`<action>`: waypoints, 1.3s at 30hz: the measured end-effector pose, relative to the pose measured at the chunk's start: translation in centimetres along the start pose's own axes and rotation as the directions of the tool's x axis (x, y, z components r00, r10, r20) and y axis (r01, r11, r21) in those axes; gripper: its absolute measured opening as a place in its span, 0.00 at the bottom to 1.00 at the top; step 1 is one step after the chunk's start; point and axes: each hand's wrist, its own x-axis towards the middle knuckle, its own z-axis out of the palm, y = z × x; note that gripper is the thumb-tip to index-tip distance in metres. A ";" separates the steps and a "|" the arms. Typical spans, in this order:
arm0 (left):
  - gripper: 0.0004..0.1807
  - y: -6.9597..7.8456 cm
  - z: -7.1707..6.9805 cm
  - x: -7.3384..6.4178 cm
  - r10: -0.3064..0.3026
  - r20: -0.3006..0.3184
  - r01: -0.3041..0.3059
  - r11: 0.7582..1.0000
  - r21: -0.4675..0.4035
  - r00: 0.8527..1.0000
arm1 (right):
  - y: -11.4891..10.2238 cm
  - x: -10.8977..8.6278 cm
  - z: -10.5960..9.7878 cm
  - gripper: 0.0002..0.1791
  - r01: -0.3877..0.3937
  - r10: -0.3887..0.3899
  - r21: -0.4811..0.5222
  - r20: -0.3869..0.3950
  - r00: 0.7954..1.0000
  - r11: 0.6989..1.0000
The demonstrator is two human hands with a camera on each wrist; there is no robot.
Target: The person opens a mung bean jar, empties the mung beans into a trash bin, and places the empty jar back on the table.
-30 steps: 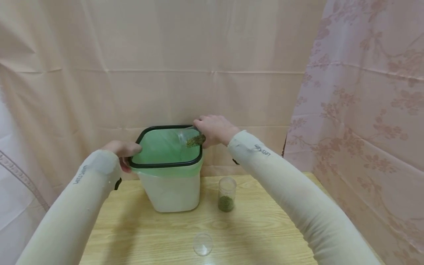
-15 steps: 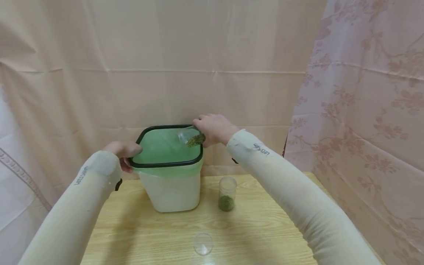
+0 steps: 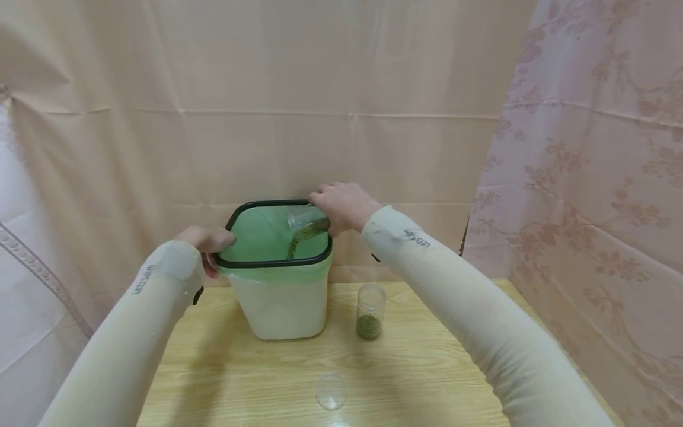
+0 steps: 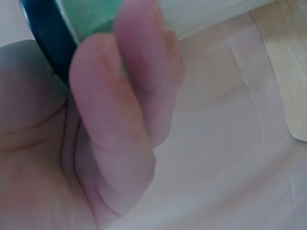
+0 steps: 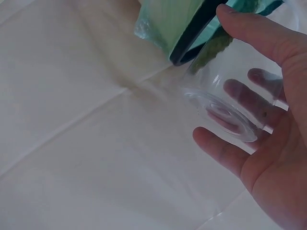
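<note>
A white trash bin (image 3: 288, 305) with a black rim ring and a green bag lining stands on the table. My left hand (image 3: 209, 242) grips its left rim, thumb over the top and fingers curled beneath, as the left wrist view shows. My right hand (image 3: 347, 207) holds a clear plastic jar (image 5: 225, 96) tipped over the right rim, mouth toward the inside. Small green grains (image 3: 312, 229) slide along the jar's lower wall and fall from its mouth into the bin. The bottom of the bin's inside is hidden.
Right of the bin, a second clear jar (image 3: 370, 313) stands upright, partly filled with green grains. A round clear lid (image 3: 331, 391) lies near the front of the wooden table (image 3: 427, 367). Beige curtain (image 3: 256, 118) hangs close behind.
The jar in my right hand has tipped further, and the grains now spill out of its mouth in a stream. My left hand stays on the rim. The view has shifted slightly.
</note>
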 end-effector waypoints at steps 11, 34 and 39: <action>0.22 -0.2 0.1 0.3 0.013 0.011 -0.013 1.000 -0.003 1.000 | -0.1 0.1 0.2 0.41 0.002 -0.002 0.001 -0.001 1.000 1.000; 0.20 -0.3 0.3 0.2 -0.003 -0.011 0.002 0.999 -0.040 1.000 | -0.8 -0.2 0.0 0.36 -0.001 0.001 -0.041 0.005 1.000 0.999; 0.20 -0.3 0.4 0.1 -0.019 -0.017 0.018 0.998 -0.061 1.000 | -1.0 -0.2 0.0 0.35 -0.006 0.007 -0.062 0.012 1.000 0.998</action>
